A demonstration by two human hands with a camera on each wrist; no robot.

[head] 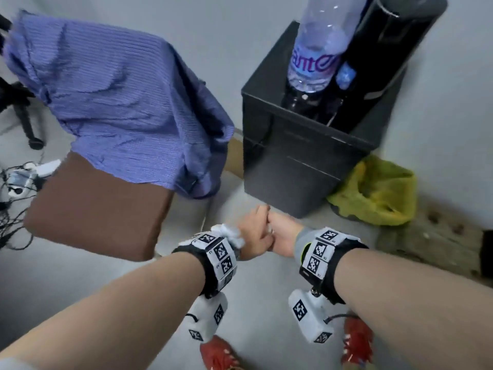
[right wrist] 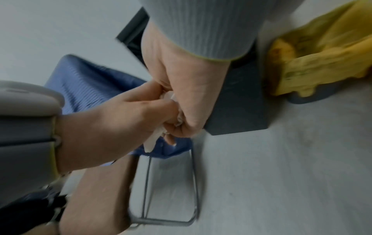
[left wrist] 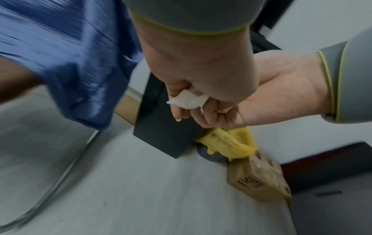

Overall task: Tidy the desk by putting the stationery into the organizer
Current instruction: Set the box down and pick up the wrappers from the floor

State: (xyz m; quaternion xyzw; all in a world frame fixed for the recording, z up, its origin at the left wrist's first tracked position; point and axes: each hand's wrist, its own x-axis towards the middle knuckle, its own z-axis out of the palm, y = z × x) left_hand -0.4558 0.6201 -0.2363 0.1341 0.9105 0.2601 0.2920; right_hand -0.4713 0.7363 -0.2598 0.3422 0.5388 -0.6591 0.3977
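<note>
My left hand (head: 254, 232) and right hand (head: 284, 235) meet in front of me above a grey floor. Both curl round a crumpled white tissue (left wrist: 187, 101) pressed between them. In the left wrist view the left hand (left wrist: 197, 76) closes over the tissue's top and the right hand (left wrist: 261, 98) comes in from the right. The right wrist view has the right hand (right wrist: 181, 95) above, the left hand (right wrist: 124, 114) from the left, and a strip of tissue (right wrist: 151, 141) hanging below. No stationery, desk or organizer is in any view.
A black box (head: 301, 161) stands just beyond my hands, bearing a water bottle (head: 317, 49) and a black cylinder (head: 389, 57). A bin with a yellow bag (head: 378, 190) sits to its right. A brown chair (head: 98, 209) draped with blue cloth (head: 112, 97) stands left, cables (head: 13, 188) beyond.
</note>
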